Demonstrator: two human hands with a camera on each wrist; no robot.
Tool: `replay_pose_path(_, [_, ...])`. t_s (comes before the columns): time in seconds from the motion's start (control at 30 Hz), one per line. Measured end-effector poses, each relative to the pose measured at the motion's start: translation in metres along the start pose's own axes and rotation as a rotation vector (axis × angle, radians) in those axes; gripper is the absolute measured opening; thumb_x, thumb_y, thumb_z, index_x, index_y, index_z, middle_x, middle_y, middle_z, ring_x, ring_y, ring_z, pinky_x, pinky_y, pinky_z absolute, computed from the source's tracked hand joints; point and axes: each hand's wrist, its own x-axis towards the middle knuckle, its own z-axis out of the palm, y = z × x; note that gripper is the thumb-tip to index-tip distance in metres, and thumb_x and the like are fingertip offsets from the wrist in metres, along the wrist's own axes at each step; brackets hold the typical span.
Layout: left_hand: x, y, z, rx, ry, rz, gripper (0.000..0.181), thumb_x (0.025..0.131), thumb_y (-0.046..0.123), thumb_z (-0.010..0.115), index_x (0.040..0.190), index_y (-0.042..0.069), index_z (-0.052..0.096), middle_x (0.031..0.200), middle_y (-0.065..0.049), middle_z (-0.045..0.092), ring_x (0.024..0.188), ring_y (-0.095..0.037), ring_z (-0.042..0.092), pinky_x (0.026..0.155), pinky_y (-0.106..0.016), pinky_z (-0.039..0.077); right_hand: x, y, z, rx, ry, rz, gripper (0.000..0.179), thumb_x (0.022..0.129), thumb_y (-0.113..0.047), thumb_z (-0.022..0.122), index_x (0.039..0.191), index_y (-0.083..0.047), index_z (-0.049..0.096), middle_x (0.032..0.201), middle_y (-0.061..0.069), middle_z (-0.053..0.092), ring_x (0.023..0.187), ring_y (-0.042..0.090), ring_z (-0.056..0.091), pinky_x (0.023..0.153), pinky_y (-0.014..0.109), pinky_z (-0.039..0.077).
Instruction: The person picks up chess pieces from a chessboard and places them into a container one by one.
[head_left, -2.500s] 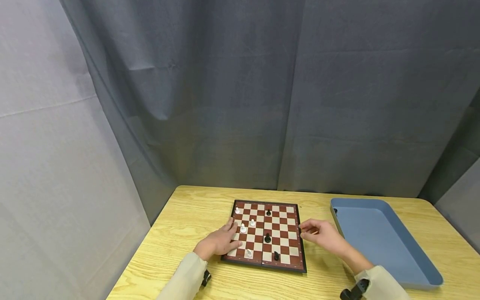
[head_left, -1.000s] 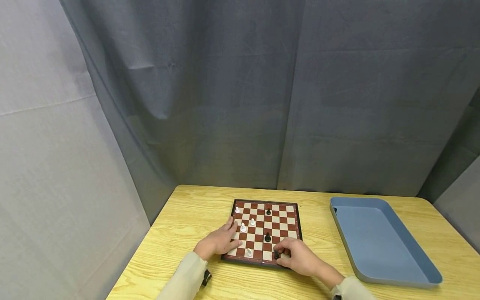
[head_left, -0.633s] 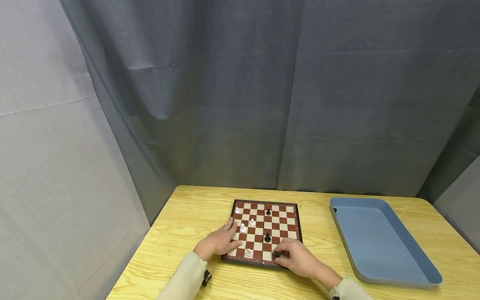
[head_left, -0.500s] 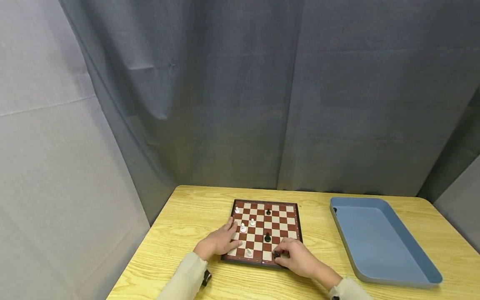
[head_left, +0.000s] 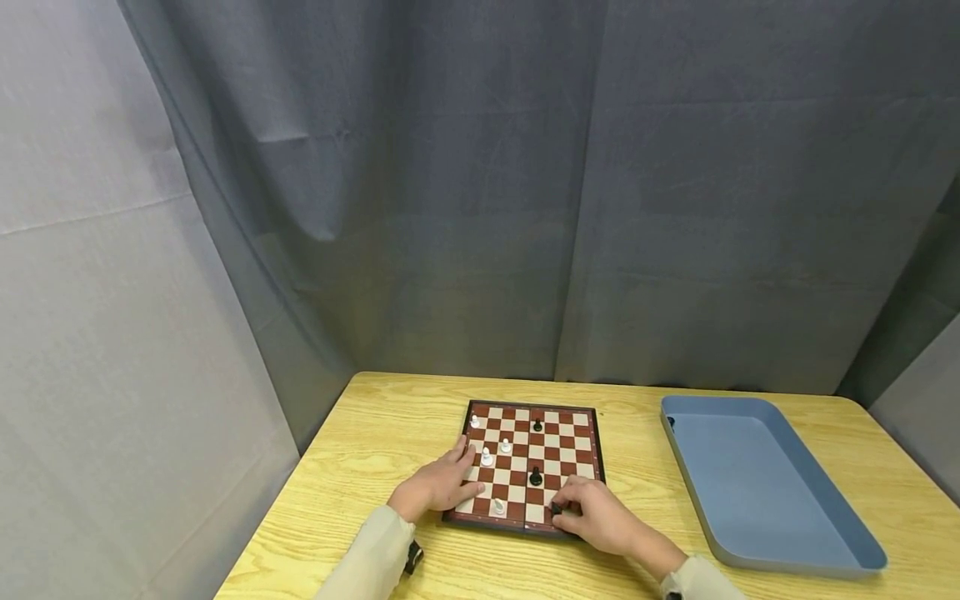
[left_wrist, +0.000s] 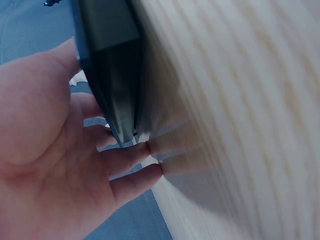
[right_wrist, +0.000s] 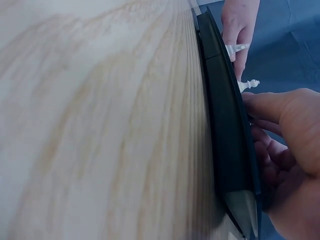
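Observation:
A chessboard (head_left: 564,454) with red-brown and cream squares lies on the wooden table. My left hand (head_left: 438,485) rests along its left edge, fingers spread; in the left wrist view, some fingers (left_wrist: 132,159) of that hand reach past the board's side to the table. My right hand (head_left: 596,512), at the near right part of the board, pinches a small black chess piece (head_left: 556,507) between thumb and fingers, which partly cover it. Two other black pieces, one a pawn-like piece (head_left: 536,477), stand on the board. Several white pieces, among them a white chess piece (head_left: 498,506), are on the left half.
A blue-grey tray (head_left: 780,492) sits to the right of the board, with a small dark object (head_left: 671,422) at its far left corner. Grey curtains (head_left: 465,208) hang behind the table (head_left: 405,400), and a pale curtain (head_left: 135,333) hangs on the left.
From beside the board's right edge, my right hand has moved left and nearer onto the board and taken hold of the black chess piece. My left hand has stayed in place.

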Motion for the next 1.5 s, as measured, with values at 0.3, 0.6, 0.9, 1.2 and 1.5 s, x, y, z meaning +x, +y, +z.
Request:
replay_pose_path(0.3, [-0.001,0.000,0.000,-0.002,0.000,0.003,0.071,0.098,0.048,0.045,0.151,0.007,0.022,0.157,-0.015,0.008,0.139,-0.030,0.025,0.103,-0.043,0.036,-0.001,0.006,-0.007,0.031,-0.003,0.048,0.013,0.087,-0.020,0.070,0.096,-0.010,0.070,0.087,-0.006,0.057,0.072,0.004,0.053,0.061,0.024,0.048])
replay_pose_path(0.6, [-0.001,0.001,-0.001,-0.006,0.005,0.004,0.071,0.098,0.048,0.045,0.151,0.007,0.022,0.157,-0.014,0.008,0.139,-0.030,0.024,0.103,-0.043,0.036,-0.003,0.010,-0.014,0.054,0.000,0.084,0.012,0.090,-0.018,0.067,0.099,-0.011,0.068,0.085,-0.007,0.056,0.071,0.005,0.054,0.059,0.024,0.048])
replay_pose_path(0.9, [0.000,0.001,0.001,0.005,0.007,0.005,0.071,0.098,0.048,0.044,0.151,0.007,0.022,0.157,-0.015,0.008,0.140,-0.029,0.023,0.103,-0.043,0.036,-0.005,0.013,-0.024,0.071,0.015,0.115,0.015,0.091,-0.016,0.065,0.104,-0.009,0.066,0.088,-0.005,0.062,0.074,0.008,0.058,0.060,0.025,0.049])
replay_pose_path(1.2, [0.000,0.001,0.001,0.011,0.003,-0.001,0.071,0.098,0.048,0.044,0.152,0.008,0.021,0.157,-0.014,0.008,0.139,-0.029,0.024,0.103,-0.042,0.036,-0.007,0.026,-0.034,0.115,0.070,0.178,0.014,0.090,-0.015,0.065,0.103,-0.009,0.067,0.088,-0.004,0.063,0.078,0.011,0.059,0.063,0.027,0.050])
replay_pose_path(1.5, [-0.001,0.001,-0.001,0.012,0.007,0.006,0.071,0.098,0.048,0.044,0.151,0.007,0.022,0.157,-0.015,0.009,0.139,-0.030,0.025,0.103,-0.043,0.037,-0.009,0.037,-0.047,0.117,0.137,0.208,0.021,0.087,-0.013,0.069,0.106,-0.004,0.068,0.090,-0.003,0.064,0.080,0.014,0.059,0.067,0.027,0.051])
